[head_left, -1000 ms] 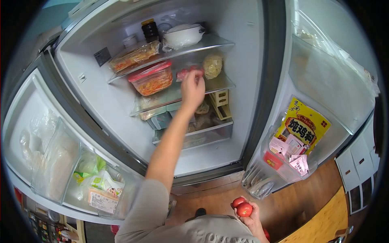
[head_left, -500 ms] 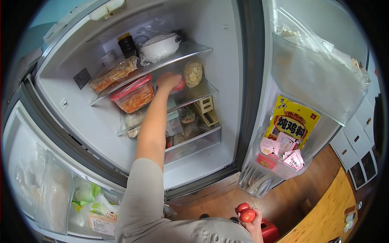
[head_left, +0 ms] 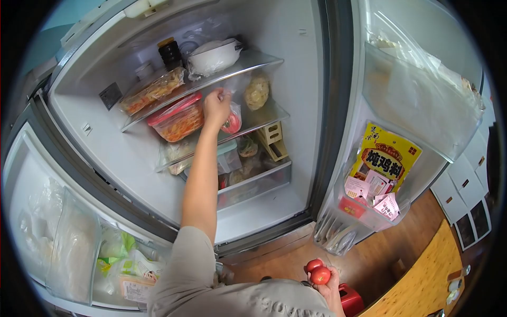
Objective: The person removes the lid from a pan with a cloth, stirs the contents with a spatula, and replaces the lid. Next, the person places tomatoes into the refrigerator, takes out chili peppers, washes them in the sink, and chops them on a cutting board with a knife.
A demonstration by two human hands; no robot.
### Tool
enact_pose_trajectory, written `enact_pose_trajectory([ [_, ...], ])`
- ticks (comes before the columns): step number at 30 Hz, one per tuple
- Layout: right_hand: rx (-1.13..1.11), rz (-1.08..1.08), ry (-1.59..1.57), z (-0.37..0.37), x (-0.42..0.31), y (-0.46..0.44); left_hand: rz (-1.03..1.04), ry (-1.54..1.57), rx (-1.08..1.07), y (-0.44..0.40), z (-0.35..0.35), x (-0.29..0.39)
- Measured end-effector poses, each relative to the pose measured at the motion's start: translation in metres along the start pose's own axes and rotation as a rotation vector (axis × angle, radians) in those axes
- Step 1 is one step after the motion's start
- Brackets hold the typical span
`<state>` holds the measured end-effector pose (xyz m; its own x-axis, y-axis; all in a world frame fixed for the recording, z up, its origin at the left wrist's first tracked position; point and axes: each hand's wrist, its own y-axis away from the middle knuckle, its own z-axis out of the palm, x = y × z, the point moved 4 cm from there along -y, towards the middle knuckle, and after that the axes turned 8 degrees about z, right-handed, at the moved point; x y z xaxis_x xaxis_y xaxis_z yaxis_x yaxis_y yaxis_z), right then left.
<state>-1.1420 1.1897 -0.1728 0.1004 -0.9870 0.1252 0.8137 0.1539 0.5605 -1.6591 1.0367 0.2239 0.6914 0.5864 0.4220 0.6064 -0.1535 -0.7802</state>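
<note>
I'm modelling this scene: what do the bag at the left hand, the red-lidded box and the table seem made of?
Bag at the left hand: thin plastic film, glossy; clear and creased.
Red-lidded box: probably plastic, perhaps glass; orange contents show through shiny walls.
Table: wood or wood-look, satin; streaky, knot-like marks.

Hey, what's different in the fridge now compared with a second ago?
The clear bag with red contents has come forward toward the shelf's front edge; the left hand now grips it near its top. Whether it is off the shelf is hard to tell. The right hand still holds two tomatoes; the red-lidded container stays put.
</note>
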Motion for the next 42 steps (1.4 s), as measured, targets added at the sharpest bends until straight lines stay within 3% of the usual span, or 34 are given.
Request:
enact_pose_trajectory([
  [1, -0.014, 0.015, 0.004, 0.003, 0.000, -0.001, -0.004, -0.006, 0.001, 0.011, -0.005, 0.002],
  [4, -0.047, 0.042, 0.039, 0.009, -0.003, -0.005, 0.102, 0.490, 0.343, 0.046, -0.030, 0.026],
  [7, -0.084, 0.043, 0.107, 0.024, -0.004, -0.002, 0.068, 0.661, 0.435, 0.083, -0.056, 0.054],
  [8, -0.081, 0.049, 0.110, 0.025, -0.006, -0.001, 0.064, 0.654, 0.437, 0.097, -0.067, 0.065],
  [12, -0.140, 0.086, 0.198, 0.032, -0.012, -0.001, -0.220, 0.856, 0.093, 0.166, -0.063, 0.080],
  [18, -0.120, 0.174, 0.271, 0.035, -0.010, -0.002, -0.430, 0.894, -0.180, 0.322, 0.018, 0.033],
  [22, -0.096, 0.232, 0.291, 0.025, -0.005, -0.005, -0.575, 0.928, -0.026, 0.371, 0.029, 0.025],
  [24, -0.078, 0.249, 0.297, 0.025, -0.002, -0.006, -0.673, 0.817, -0.263, 0.395, 0.043, 0.000],
  [30, -0.052, 0.270, 0.328, 0.025, 0.010, -0.010, -0.667, 0.483, -0.159, 0.404, 0.034, -0.031],
  [39, -0.024, 0.245, 0.358, 0.037, 0.027, -0.015, -0.372, 0.423, 0.013, 0.405, 0.040, -0.068],
  [42, -0.036, 0.261, 0.376, 0.045, 0.035, -0.017, -0.473, 0.462, -0.075, 0.409, 0.036, -0.065],
])
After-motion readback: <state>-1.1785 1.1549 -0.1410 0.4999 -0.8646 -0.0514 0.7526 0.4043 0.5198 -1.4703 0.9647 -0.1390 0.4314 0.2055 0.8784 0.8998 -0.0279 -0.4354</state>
